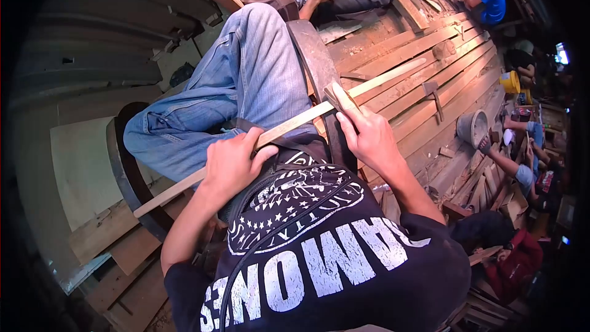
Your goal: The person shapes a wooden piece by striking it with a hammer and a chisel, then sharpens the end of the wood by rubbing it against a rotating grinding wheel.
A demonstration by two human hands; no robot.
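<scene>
1 long wooden strip (pixel 295 125) is lying across the lap (pixel 270 86), its long axis running from 8 to 2 o'clock. The left hand (pixel 228 163) is wrapping it directly, nearer its 8 o'clock end; toward 2 o'clock, the right hand (pixel 372 141) is holding a small tool (pixel 332 96) on it, fingers nearly closed.
</scene>
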